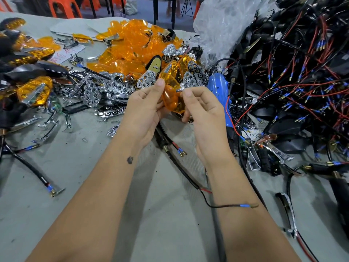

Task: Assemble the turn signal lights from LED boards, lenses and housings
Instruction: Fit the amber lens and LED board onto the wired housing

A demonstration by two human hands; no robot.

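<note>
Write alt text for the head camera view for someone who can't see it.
Two hands, left hand and right hand, hold an orange lens over a grey table, the right pinching a small chrome piece. Behind lie orange lenses, chrome reflectors and wired black housings.
</note>
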